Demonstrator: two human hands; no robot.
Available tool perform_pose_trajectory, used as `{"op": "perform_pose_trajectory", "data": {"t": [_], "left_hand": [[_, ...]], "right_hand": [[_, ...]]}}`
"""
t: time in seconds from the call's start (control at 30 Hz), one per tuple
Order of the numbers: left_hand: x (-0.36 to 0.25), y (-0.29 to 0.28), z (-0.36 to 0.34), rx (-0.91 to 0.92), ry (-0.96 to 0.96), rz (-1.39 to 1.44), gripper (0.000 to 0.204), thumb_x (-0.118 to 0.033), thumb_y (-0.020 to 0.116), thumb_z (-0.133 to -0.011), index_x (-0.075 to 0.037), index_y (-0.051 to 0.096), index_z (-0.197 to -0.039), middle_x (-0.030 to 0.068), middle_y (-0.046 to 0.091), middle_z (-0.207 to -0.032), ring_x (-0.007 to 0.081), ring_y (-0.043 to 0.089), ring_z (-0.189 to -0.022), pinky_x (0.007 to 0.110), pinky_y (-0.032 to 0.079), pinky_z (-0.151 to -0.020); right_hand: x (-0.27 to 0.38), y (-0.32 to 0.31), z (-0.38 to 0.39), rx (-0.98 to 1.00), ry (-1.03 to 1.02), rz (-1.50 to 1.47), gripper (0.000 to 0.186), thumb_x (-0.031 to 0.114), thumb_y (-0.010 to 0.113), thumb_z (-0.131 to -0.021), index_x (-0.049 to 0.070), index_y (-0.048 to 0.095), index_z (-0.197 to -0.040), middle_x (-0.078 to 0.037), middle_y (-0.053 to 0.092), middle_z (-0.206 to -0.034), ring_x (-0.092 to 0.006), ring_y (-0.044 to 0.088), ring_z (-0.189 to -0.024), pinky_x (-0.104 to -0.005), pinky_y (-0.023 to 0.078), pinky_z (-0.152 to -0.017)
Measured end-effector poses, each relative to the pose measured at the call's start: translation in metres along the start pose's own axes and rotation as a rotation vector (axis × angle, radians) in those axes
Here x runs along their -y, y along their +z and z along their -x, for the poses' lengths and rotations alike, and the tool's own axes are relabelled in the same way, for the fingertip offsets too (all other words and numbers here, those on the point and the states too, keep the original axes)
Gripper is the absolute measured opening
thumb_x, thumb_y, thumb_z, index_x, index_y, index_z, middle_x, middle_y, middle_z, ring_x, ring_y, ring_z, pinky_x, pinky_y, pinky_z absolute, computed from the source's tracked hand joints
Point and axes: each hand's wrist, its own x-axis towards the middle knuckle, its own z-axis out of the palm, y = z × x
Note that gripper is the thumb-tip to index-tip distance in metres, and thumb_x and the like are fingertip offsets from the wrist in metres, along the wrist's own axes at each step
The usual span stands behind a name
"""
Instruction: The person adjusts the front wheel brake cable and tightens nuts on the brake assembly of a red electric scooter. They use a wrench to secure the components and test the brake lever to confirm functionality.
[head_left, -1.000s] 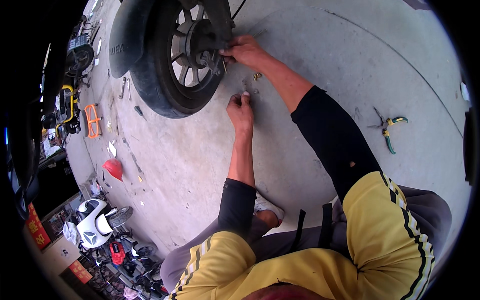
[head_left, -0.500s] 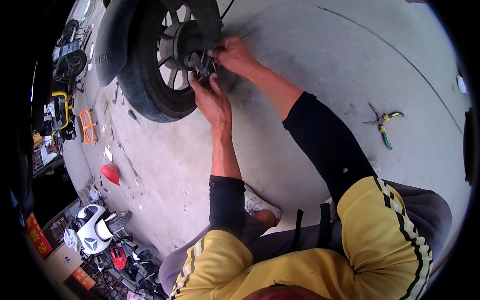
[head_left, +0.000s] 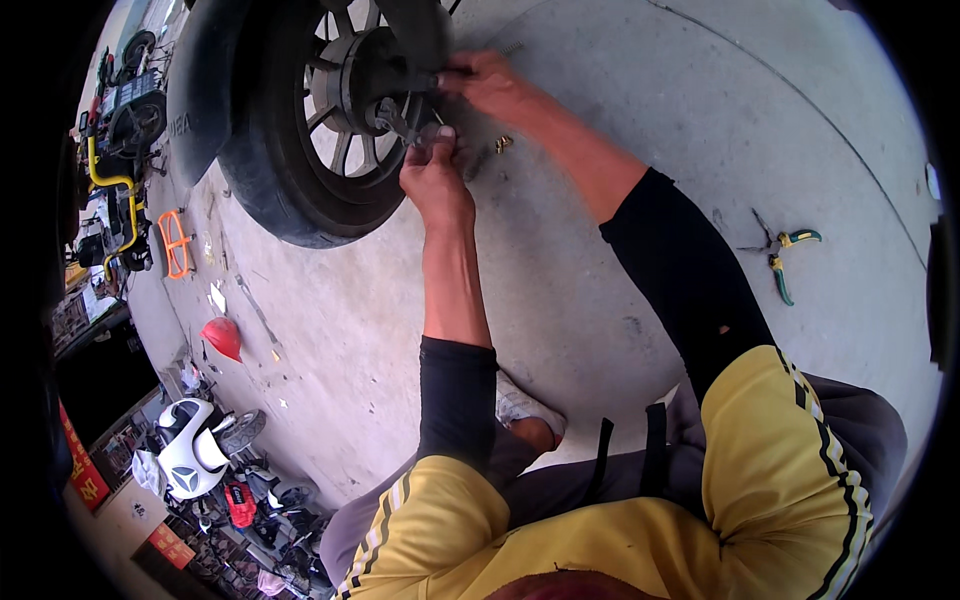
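Note:
A black-tyred wheel (head_left: 300, 215) with pale spokes and a round drum hub (head_left: 350, 85) stands at the top, under a dark fender (head_left: 200, 95). A small metal lever (head_left: 392, 118) sticks out from the hub. Just right of that lever, my left hand (head_left: 438, 185) is closed, thumb and fingers pinched together; what lies between them is too small to name. My right hand (head_left: 490, 85) is closed too, its fingertips pinching at the dark end beside the hub. Whatever it grips is hidden. Small brass-coloured parts (head_left: 503, 145) lie on the floor below my right wrist.
Pliers with green and yellow handles (head_left: 782, 255) lie spread on the concrete floor at right. To the left are an orange metal frame (head_left: 174, 243), a red pouch-like object (head_left: 222, 338) and a long tool (head_left: 256, 310). Parked scooters (head_left: 190, 450) line the left side.
My left hand's fingers, spread around the lever before, have come together in a pinch slightly to the right. My right hand stays pinched by the hub. The brass-coloured parts now show.

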Motion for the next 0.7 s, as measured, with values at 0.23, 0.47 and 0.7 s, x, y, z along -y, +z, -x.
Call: {"op": "perform_pose_trajectory", "data": {"t": [0.23,0.47,0.7], "left_hand": [[0.015,-0.004,-0.006,0.117,-0.081,0.117,0.010,-0.005,0.071,-0.096,-0.009,0.068,-0.105,0.0059,0.072,-0.096,0.0150,0.065,-0.082,0.030,0.054,-0.070],[0.010,0.000,-0.008,0.101,-0.048,0.025,0.009,-0.007,0.070,-0.095,-0.011,0.070,-0.102,0.0016,0.072,-0.099,0.0151,0.064,-0.090,0.033,0.049,-0.079],[0.020,-0.006,-0.025,0.223,-0.027,0.162,0.015,0.003,0.064,-0.095,-0.005,0.069,-0.108,0.0066,0.070,-0.101,0.0167,0.063,-0.094,0.031,0.049,-0.080]], "right_hand": [[-0.030,-0.048,0.015,-0.195,-0.395,1.214,0.021,0.010,0.068,-0.084,0.012,0.076,-0.103,-0.007,0.069,-0.105,-0.0316,0.061,-0.111,-0.0472,0.049,-0.095],[-0.029,-0.049,0.025,-0.178,-0.054,0.964,0.017,0.016,0.067,-0.090,0.009,0.075,-0.103,-0.012,0.073,-0.105,-0.0334,0.068,-0.103,-0.0470,0.053,-0.089],[-0.062,-0.044,0.061,-0.264,-0.117,0.511,0.017,0.010,0.060,-0.091,0.002,0.073,-0.100,-0.015,0.071,-0.084,-0.0275,0.070,-0.073,-0.0414,0.057,-0.069]]}}
